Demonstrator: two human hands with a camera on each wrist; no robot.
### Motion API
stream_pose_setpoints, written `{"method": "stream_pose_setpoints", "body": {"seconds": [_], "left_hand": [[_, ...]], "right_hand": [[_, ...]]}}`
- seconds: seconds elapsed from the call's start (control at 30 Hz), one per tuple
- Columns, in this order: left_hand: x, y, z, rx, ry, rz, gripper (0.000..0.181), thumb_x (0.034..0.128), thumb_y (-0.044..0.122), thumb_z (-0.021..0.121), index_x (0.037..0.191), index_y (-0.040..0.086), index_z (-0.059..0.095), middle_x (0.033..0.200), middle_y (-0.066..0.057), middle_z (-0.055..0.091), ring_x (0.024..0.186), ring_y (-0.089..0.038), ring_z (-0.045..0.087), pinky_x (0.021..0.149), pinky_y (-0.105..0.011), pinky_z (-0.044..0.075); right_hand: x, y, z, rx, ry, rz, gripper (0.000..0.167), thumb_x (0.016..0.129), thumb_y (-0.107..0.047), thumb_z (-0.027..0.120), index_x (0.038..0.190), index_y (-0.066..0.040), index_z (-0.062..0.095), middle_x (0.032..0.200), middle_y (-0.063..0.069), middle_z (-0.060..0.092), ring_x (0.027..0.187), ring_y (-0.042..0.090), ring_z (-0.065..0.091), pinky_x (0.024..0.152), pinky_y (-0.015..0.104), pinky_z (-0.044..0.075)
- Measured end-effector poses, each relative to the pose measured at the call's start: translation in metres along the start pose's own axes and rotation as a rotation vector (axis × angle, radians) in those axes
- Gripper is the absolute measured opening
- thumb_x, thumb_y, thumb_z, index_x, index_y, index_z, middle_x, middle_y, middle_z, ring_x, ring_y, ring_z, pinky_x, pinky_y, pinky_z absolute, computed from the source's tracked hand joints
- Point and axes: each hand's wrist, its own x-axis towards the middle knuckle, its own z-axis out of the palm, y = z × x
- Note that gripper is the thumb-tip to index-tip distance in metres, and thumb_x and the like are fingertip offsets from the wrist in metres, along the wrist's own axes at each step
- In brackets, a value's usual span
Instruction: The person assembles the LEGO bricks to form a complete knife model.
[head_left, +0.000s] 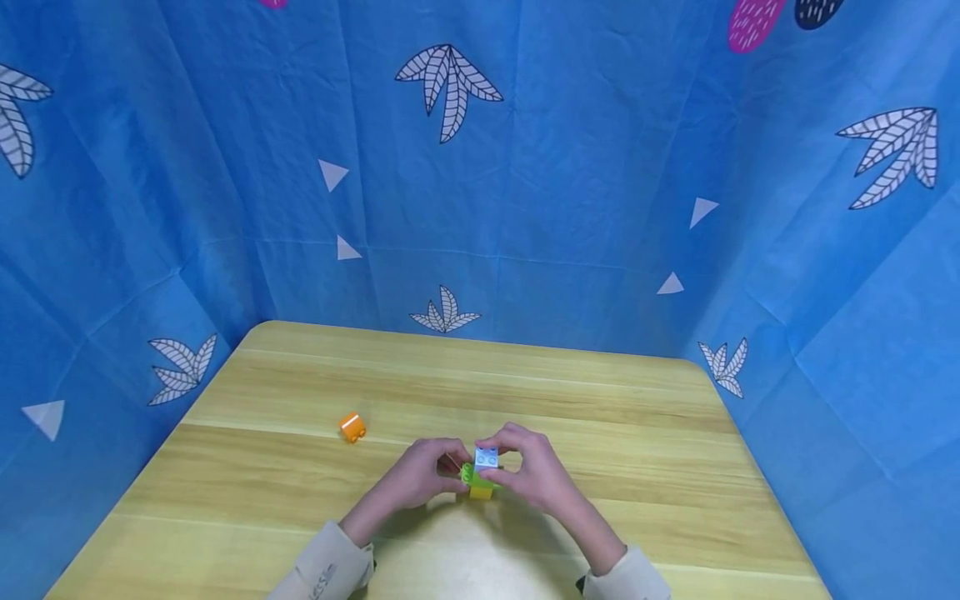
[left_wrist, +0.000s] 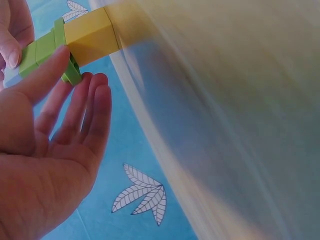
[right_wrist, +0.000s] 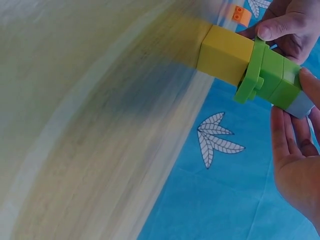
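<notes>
A stack of toy building blocks stands upright on the table in front of me. A yellow block (right_wrist: 226, 53) forms its base, with a wider green plate (right_wrist: 251, 72) over it. Green blocks (right_wrist: 279, 77) follow, and a light blue block (head_left: 486, 457) with round studs tops the stack. From the left, my left hand (head_left: 427, 473) pinches the green plate's edge between thumb and fingers. My right hand (head_left: 528, 468) grips the light blue block from the right, its thumb on the near side and fingers on the far side.
An orange block (head_left: 352, 427) lies on the wooden table (head_left: 600, 417), beyond and left of the hands. A blue curtain (head_left: 562, 167) with leaf prints surrounds the table's back and sides.
</notes>
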Motion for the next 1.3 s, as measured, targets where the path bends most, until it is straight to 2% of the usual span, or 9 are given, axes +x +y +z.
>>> {"method": "stream_pose_setpoints", "body": {"seconds": [0.3, 0.73, 1.13, 1.3], "left_hand": [[-0.0004, -0.0003, 0.0, -0.019, -0.007, 0.016, 0.024, 0.0828, 0.011, 0.085, 0.102, 0.018, 0.072, 0.105, 0.001, 0.074, 0.093, -0.015, 0.07, 0.084, -0.028, 0.062], [-0.0003, -0.0017, 0.0014, -0.009, -0.006, -0.009, 0.024, 0.0833, 0.011, 0.085, 0.102, 0.019, 0.072, 0.105, 0.002, 0.074, 0.093, -0.012, 0.069, 0.084, -0.024, 0.06], [0.0, -0.0005, 0.001, -0.007, 0.004, 0.007, 0.024, 0.0822, 0.011, 0.086, 0.102, 0.015, 0.072, 0.105, -0.001, 0.074, 0.095, -0.018, 0.07, 0.086, -0.032, 0.062], [0.0007, -0.0016, 0.0004, 0.0, 0.007, 0.007, 0.024, 0.0824, 0.011, 0.086, 0.102, 0.015, 0.072, 0.105, 0.0, 0.074, 0.094, -0.016, 0.07, 0.086, -0.03, 0.061]], "right_hand": [[-0.0006, -0.0012, 0.0004, 0.006, 0.002, 0.013, 0.036, 0.081, -0.011, 0.088, 0.115, -0.01, 0.077, 0.099, -0.01, 0.07, 0.096, 0.014, 0.07, 0.092, 0.047, 0.061], [-0.0007, -0.003, -0.0007, 0.014, -0.006, 0.027, 0.036, 0.082, -0.011, 0.087, 0.116, -0.009, 0.076, 0.1, -0.009, 0.071, 0.097, 0.015, 0.071, 0.094, 0.048, 0.061], [0.0001, -0.0019, -0.0009, 0.007, -0.015, 0.024, 0.035, 0.083, -0.013, 0.086, 0.117, -0.009, 0.076, 0.102, -0.008, 0.07, 0.098, 0.016, 0.071, 0.094, 0.049, 0.06], [0.0007, -0.0022, -0.0008, -0.003, -0.02, 0.036, 0.035, 0.084, -0.014, 0.086, 0.117, -0.009, 0.075, 0.102, -0.008, 0.07, 0.099, 0.016, 0.07, 0.094, 0.049, 0.06]]}}
